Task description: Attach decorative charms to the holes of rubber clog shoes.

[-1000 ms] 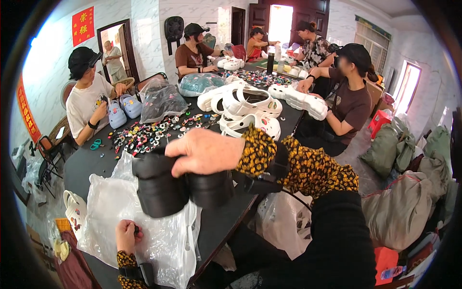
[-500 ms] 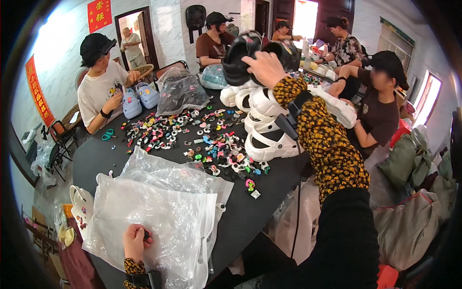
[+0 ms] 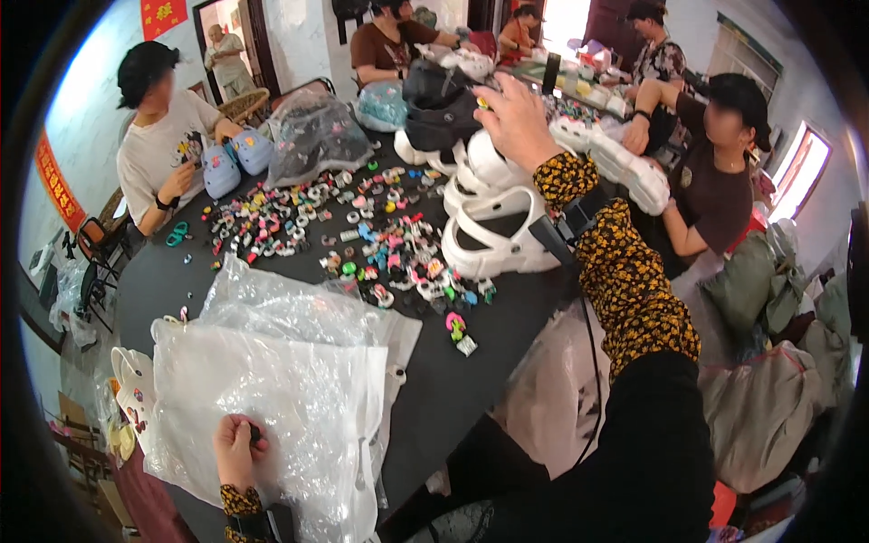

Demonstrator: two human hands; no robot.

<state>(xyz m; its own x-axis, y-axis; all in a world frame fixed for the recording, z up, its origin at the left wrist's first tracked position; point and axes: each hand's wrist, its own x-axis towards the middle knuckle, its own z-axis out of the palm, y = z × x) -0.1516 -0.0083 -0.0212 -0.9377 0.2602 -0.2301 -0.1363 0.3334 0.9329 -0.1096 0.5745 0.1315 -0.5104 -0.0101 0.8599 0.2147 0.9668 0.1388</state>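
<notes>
My left hand (image 3: 237, 448) is closed in a pinch on a small dark piece (image 3: 255, 435), whose kind I cannot make out. It rests over a clear plastic bag (image 3: 299, 380) lying on the dark table. My right hand (image 3: 514, 122) reaches far out with fingers apart, close to a pair of black clogs (image 3: 442, 122) set on top of white clogs (image 3: 493, 240). A tiny yellow-green spot shows by its fingertips; whether they touch it is unclear. Colourful shoe charms (image 3: 407, 258) lie loose in the middle of the table.
Light-blue clogs (image 3: 237, 161) are by a person in a white shirt at left. Bagged dark items (image 3: 317, 136) stand beside them. A person at right handles a white clog (image 3: 629, 176). A decorated white clog (image 3: 134, 389) sits at the left table edge. Sacks (image 3: 760, 407) fill the right side.
The black clogs, held up in my right hand before, now sit on the white clogs, and that hand has let go. My left hand keeps its pinch. The whole view has shifted slightly.
</notes>
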